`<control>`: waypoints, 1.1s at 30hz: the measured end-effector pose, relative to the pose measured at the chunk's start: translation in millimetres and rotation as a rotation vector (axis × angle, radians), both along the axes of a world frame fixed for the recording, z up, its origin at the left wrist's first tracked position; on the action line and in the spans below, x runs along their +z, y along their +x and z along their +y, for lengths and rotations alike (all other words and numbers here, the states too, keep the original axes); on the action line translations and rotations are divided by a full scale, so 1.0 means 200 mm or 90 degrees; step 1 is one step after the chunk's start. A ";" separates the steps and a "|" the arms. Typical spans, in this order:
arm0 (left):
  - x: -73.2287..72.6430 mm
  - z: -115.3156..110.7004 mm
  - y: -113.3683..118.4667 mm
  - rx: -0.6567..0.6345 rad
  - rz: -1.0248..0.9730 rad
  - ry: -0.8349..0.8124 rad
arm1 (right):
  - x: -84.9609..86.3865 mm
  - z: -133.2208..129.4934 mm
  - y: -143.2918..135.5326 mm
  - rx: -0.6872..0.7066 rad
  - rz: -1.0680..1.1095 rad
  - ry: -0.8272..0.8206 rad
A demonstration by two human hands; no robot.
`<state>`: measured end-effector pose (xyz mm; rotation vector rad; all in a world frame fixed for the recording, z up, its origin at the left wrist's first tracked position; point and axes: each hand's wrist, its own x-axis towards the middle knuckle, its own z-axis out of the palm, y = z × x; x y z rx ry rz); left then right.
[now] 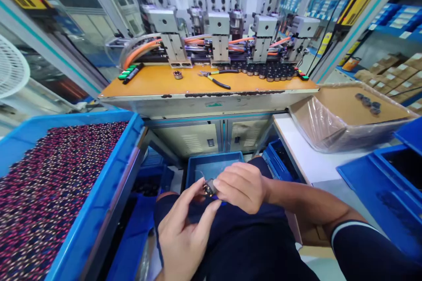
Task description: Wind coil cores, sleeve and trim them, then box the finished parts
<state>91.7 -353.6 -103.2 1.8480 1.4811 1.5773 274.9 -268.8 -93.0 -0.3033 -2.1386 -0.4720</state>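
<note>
A small round metal part point(209, 188) with copper-coloured bits on its face is held over my lap. My left hand point(187, 228) grips its left side between thumb and fingertips. From the right, my right hand point(242, 186) closes around the same part, its fingers curled and covering much of it. A thin pale strand sticks up near my left fingertips; I cannot tell what it belongs to. Below and beyond the hands stands a blue bin point(214, 160).
A machine point(219, 35) rises behind the orange worktop point(145, 85). Side cutters point(217, 78), a round metal part point(177, 74) and several black-topped cylinders point(270, 74) lie there. A blue tray point(132, 127) full of wired parts stands left; a plastic-lined carton point(332, 123) stands right.
</note>
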 end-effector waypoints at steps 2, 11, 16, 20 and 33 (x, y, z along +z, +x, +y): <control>0.01 0.02 0.00 -0.001 -0.009 -0.012 | 0.00 -0.02 0.00 0.018 -0.004 -0.016; 0.04 0.04 -0.03 -0.106 -0.018 0.007 | 0.08 -0.12 -0.07 0.138 0.202 -0.358; 0.05 0.02 -0.05 -0.123 -0.135 -0.117 | 0.10 -0.16 -0.09 0.175 0.276 -0.504; 0.05 0.03 -0.05 -0.195 -0.264 -0.198 | 0.09 -0.18 -0.09 0.186 0.322 -0.588; 0.15 0.06 -0.11 -0.163 0.082 0.026 | 0.35 -0.05 0.18 0.045 -0.031 -0.193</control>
